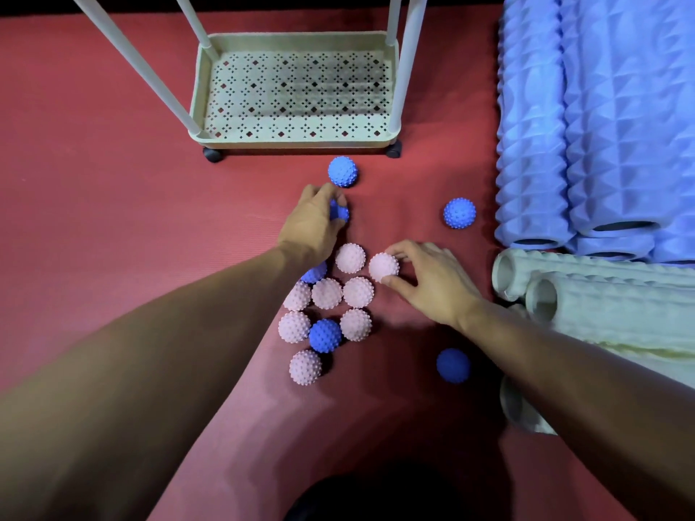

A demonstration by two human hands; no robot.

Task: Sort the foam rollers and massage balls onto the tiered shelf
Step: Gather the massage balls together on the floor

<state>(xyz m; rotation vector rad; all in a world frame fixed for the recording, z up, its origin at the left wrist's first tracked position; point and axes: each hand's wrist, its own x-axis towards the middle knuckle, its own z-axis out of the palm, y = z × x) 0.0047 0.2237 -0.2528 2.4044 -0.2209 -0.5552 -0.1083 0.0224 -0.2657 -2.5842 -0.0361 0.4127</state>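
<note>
The left hand [316,220] has its grip closed around a small blue spiked rubber massage ball [340,213], fingers curled over the top so only its right side shows, while the right hand [425,280] pinches a pale pink spiked massage ball [383,267] between thumb and fingertips at the edge of the cluster of pink and blue balls [327,317] lying on the red floor mat [113,201]. These balls look light and slightly springy; the nubs should give the fingers purchase, so a pinch across the widest part ought to hold, but being round they will likely roll if set down carelessly. The cream perforated bottom tray of the tiered shelf [297,139] stands just beyond, holding nothing visible. The blue textured foam rollers [564,126] and pale green foam rollers [609,298] lie on the right; probably light but bulky, best grasped around the middle.
</note>
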